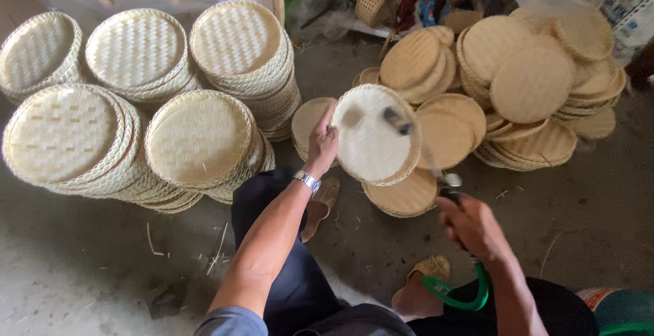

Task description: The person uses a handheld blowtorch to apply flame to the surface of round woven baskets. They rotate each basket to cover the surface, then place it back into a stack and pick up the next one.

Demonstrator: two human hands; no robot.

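Observation:
My left hand (321, 144) grips the left rim of a round pale woven bamboo tray (371, 138), holding it tilted up in front of me. My right hand (473, 225) is closed on the handle of a spray gun (446, 185) whose blurred nozzle points at the tray's face. A green hose (470, 295) loops down from my right hand beside my knee. A silver watch sits on my left wrist.
Stacks of pale rimmed trays (197, 138) stand at the left. Piles of tan flat woven discs (531, 84) lie at the right and behind the held tray. My sandalled feet (426, 275) rest on a concrete floor littered with bamboo slivers. Baskets and plastic sheeting sit at the back.

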